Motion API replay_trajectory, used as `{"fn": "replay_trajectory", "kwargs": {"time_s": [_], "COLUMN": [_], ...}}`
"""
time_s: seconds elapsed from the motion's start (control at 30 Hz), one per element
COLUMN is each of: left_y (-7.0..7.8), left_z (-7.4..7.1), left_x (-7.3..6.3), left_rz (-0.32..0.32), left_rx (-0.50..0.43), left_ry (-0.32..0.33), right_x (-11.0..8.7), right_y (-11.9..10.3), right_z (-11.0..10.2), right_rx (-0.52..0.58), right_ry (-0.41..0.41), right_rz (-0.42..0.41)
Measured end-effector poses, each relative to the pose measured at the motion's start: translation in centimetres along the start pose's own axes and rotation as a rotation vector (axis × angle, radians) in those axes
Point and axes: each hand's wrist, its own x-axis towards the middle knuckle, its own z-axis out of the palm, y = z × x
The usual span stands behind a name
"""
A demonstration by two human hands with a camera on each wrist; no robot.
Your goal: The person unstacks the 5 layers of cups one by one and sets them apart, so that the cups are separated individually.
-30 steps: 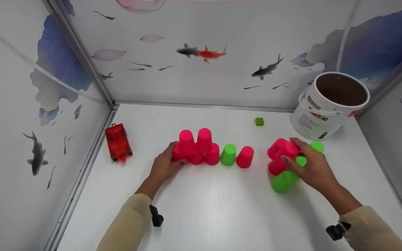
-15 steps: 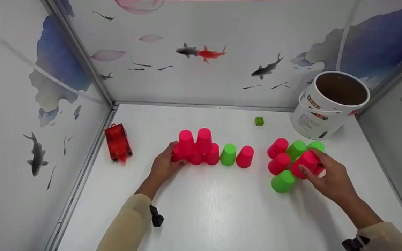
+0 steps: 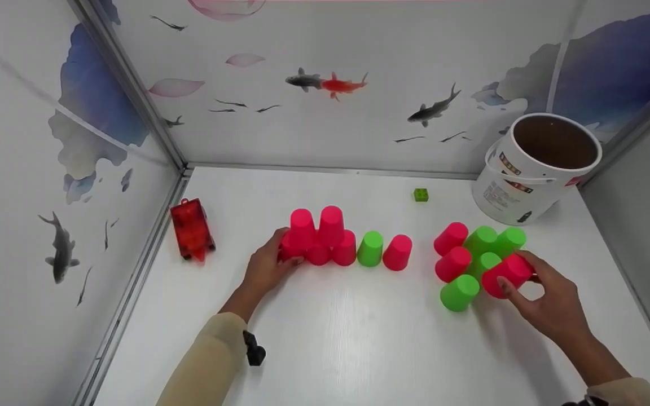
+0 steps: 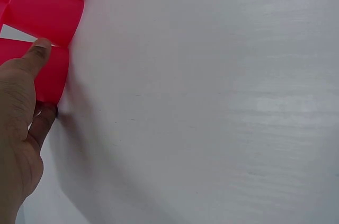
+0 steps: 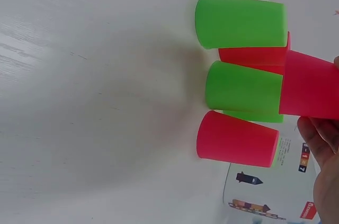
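At the left end of a row of upside-down cups, my left hand (image 3: 264,266) grips the end pink cup (image 4: 52,78) between thumb and fingers. Two pink cups (image 3: 331,225) stand on top of the pink ones there; a green cup (image 3: 370,248) and another pink cup (image 3: 398,252) continue the row. My right hand (image 3: 553,301) holds a pink cup (image 3: 506,276) at the right side of a second cluster. In the right wrist view this held cup (image 5: 310,86) is raised above a standing pink cup (image 5: 237,139). Beside it are green cups (image 3: 459,293) and pink cups (image 3: 453,265).
A white bucket (image 3: 505,194) stands at the back right, behind the cluster. A small green block (image 3: 421,195) lies near the back wall. The red toy vehicle (image 3: 192,228) sits at the left edge of the white table (image 3: 336,344).
My right hand has carried the pink cup rightward and nearer to me, from above the left side of the cluster to its right side. The left hand stays in place.
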Motion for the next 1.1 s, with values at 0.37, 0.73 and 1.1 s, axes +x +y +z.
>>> {"fn": "replay_trajectory", "kwargs": {"time_s": [0.37,0.73,1.1], "left_y": [0.2,0.2,0.0], "left_z": [-0.1,-0.1,-0.1], "left_x": [0.2,0.1,0.0], "left_rz": [-0.022,-0.022,0.002], "left_rx": [0.004,-0.008,0.014], "left_ry": [-0.009,-0.009,-0.011], "right_x": [-2.6,-4.6,-4.4], "right_y": [1.3,1.8,2.2], "right_z": [1.4,3.6,4.2], "right_rx": [-0.028,-0.067,-0.061], "right_ry": [-0.014,-0.205,-0.225], "right_rz": [0.028,0.231,0.239]}}
